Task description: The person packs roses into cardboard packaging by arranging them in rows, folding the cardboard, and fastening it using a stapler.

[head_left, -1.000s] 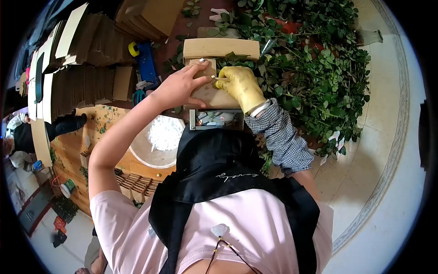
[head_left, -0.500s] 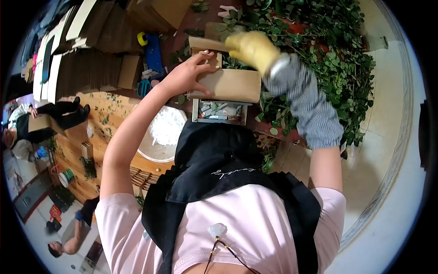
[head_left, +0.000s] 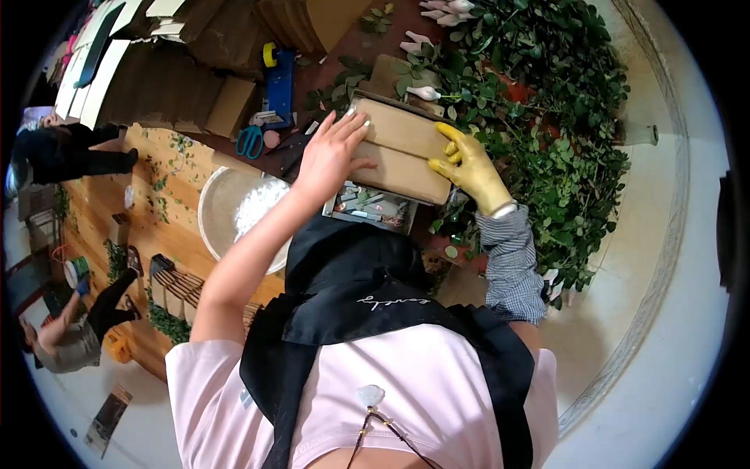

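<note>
A brown cardboard wrap [head_left: 402, 148] lies across the work spot, its flaps folded over and meeting along a seam. My bare left hand [head_left: 332, 152] rests on its left end with the fingers spread. At the right end is my right hand [head_left: 469, 166] in a yellow glove, thumb and fingers apart at the edge of the cardboard. Just below the cardboard is a metal-edged tray [head_left: 373, 209] with small items in it. What lies inside the cardboard is hidden.
Leafy stems [head_left: 539, 141] cover the right side. Cardboard stacks [head_left: 156, 82], a blue tape dispenser [head_left: 280, 90] and teal scissors [head_left: 250, 141] are at the left. A round tub [head_left: 215, 211] holds white pieces. Two other people, one in a grey top [head_left: 74, 348], are at far left.
The cardboard's flaps have come down over the opening, and it now sits tilted. My right hand has moved down to its right end. My left hand's fingers have spread on it.
</note>
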`<state>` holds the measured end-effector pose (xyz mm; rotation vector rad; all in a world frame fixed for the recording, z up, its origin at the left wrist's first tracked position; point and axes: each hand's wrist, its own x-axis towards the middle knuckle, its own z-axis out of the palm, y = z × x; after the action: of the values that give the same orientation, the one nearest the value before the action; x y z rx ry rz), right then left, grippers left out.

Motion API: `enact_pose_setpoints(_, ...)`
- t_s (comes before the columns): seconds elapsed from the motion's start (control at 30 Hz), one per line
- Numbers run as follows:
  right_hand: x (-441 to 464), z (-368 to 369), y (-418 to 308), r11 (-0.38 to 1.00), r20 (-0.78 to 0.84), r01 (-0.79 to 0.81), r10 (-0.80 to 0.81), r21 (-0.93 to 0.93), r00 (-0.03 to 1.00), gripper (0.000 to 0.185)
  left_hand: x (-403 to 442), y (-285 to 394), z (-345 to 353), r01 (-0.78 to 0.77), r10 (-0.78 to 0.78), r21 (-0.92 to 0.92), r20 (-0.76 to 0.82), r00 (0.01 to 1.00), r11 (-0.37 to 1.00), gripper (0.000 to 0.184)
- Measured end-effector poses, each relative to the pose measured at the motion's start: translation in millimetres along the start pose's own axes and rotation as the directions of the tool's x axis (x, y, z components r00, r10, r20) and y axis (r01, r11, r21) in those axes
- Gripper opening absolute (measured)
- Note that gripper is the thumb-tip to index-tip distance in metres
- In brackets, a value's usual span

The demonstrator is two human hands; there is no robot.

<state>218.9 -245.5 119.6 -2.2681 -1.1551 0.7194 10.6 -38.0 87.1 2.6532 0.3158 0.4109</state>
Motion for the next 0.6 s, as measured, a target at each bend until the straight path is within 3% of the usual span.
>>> enact_pose_setpoints(0.03,-2.1,-3.5,7.9,0.99,0.066,-0.073,0.065,0.124,0.996,0.057,-8.9,6.9,6.5,0.049,-0.05,-0.008,-0.072,0.996,0.999,0.059)
enact_pose_setpoints(0.1,0.6,-22.6,-24.0,0.997,0.085,-0.071,0.067,0.043,0.994,0.059,-18.4,16.0,11.2,0.092,-0.085,0.043,-0.152,0.985,0.995,0.053)
enact_pose_setpoints(0.17,11.4,-23.2,-69.6,0.991,-0.016,0.087,-0.085,0.103,0.996,0.057,-21.9,20.9,13.6,0.134,-0.124,0.055,-0.157,0.98,0.989,0.049)
enact_pose_setpoints(0.23,21.4,1.9,-77.5,0.964,0.023,0.207,-0.214,0.164,0.977,0.053,-21.9,21.4,8.2,0.163,-0.151,0.065,-0.164,0.975,0.985,0.047)
enact_pose_setpoints(0.3,26.9,33.9,-57.9,0.96,0.224,0.264,-0.238,-0.096,0.945,0.053,-25.3,19.9,2.6,0.167,-0.16,0.045,-0.133,0.978,0.985,0.048)
enact_pose_setpoints(0.33,28.2,43.1,-49.4,0.916,0.12,0.384,-0.37,-0.12,0.921,0.05,-31.6,16.4,0.2,0.199,-0.199,-0.012,-0.104,0.974,0.98,0.047)
enact_pose_setpoints(0.4,27.6,38.5,-57.4,0.905,0.157,0.386,-0.362,-0.177,0.919,0.048,-48.2,2.7,2.8,0.297,-0.331,-0.222,-0.138,0.933,0.929,0.042)
enact_pose_setpoints(0.43,24.2,37.7,-61.7,0.901,0.171,0.366,-0.333,-0.232,0.927,0.045,-58.2,-10.4,4.4,0.361,-0.447,-0.379,-0.167,0.879,0.852,0.04)
enact_pose_setpoints(0.5,27.2,36.3,-61.9,0.913,0.167,0.364,-0.336,-0.182,0.927,0.042,-79.4,-41.5,13.6,0.547,-0.718,-0.602,-0.064,0.693,0.582,0.045)
enact_pose_setpoints(0.57,29.1,35.7,-61.8,0.921,0.173,0.352,-0.325,-0.165,0.93,0.041,-93.9,-73.5,25.3,0.664,-0.691,-0.212,-0.097,0.716,0.717,0.052)
enact_pose_setpoints(0.6,29.9,32.5,-66.9,0.934,0.199,0.319,-0.286,-0.159,0.937,0.039,-95.1,-88.2,26.1,0.585,-0.591,-0.088,-0.078,0.803,0.806,0.063)
